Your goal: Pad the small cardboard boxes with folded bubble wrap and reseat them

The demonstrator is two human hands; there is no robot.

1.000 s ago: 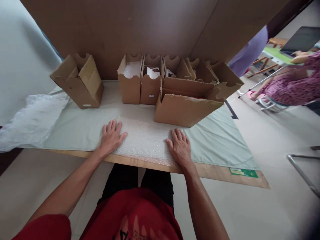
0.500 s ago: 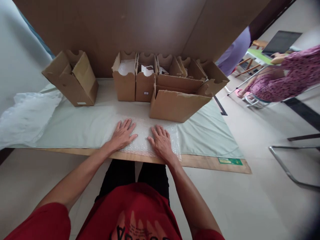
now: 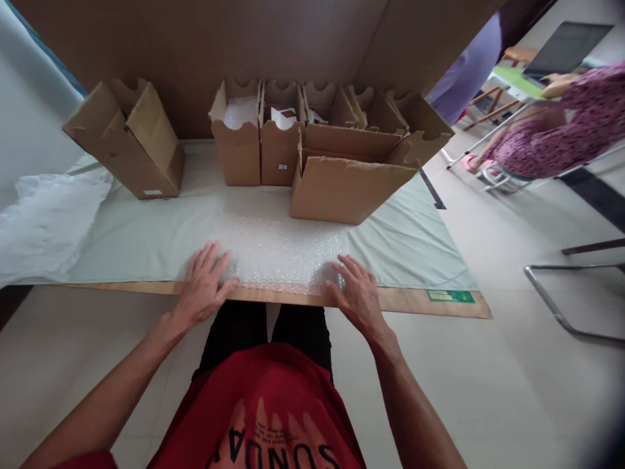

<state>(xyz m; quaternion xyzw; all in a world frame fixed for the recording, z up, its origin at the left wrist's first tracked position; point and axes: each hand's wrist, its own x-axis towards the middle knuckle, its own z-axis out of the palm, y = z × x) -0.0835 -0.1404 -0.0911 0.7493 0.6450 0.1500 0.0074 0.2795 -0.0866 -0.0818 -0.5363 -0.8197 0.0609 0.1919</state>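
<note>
A clear sheet of bubble wrap (image 3: pixel 283 254) lies flat at the front edge of the cloth-covered table, in front of the boxes. My left hand (image 3: pixel 205 283) is at its left edge, fingers spread and nothing held. At the right edge is my right hand (image 3: pixel 357 290), its fingers apart and slightly bent, also holding nothing. Whether the fingertips press on the wrap is hard to tell. Just beyond the sheet stands a wide, open cardboard box (image 3: pixel 349 189).
Several open cardboard file boxes (image 3: pixel 239 153) stand in a row at the back, some with white contents. Another box (image 3: pixel 139 146) stands at left, near a pile of clear plastic wrap (image 3: pixel 51 221). A person in pink patterned clothes (image 3: pixel 561 137) sits at right by a laptop (image 3: pixel 566 51).
Both hands have slid off the middle of the bubble wrap and moved apart, out to its left and right edges. The view has tilted a little downward.
</note>
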